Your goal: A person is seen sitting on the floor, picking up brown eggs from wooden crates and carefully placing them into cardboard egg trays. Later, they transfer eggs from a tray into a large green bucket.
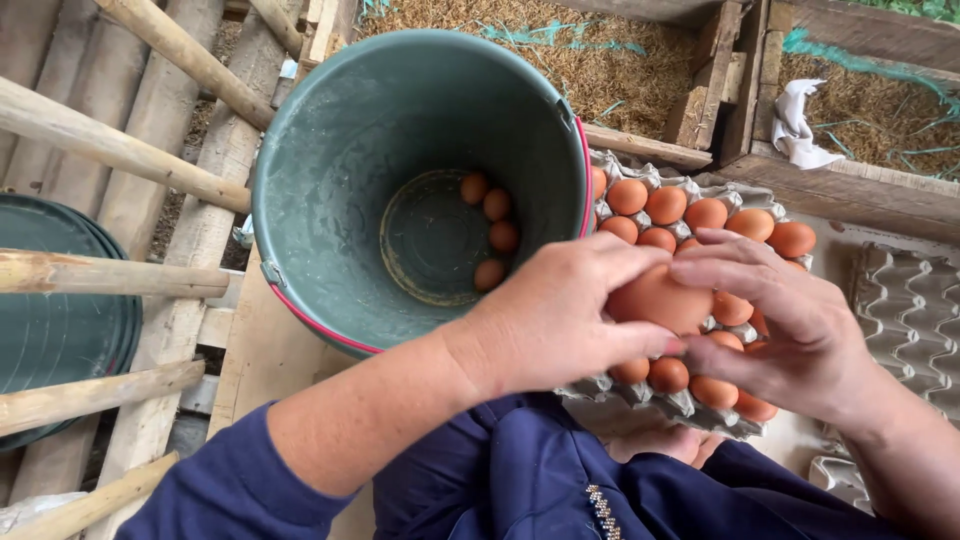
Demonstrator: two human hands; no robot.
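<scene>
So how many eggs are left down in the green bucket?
4 eggs lie in a curved row on the bucket floor, along its right side. None appears hidden; the rest of the floor shows bare.

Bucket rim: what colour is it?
Red or pink, on the green bucket; seen in the head view.

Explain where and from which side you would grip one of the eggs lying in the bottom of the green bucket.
Come straight down through the open mouth of the green bucket, whose walls block the sides. Take an end egg across its narrow width with fingertips; the four lie in a row against the wall, so the ends probably offer the freest sides.
</scene>
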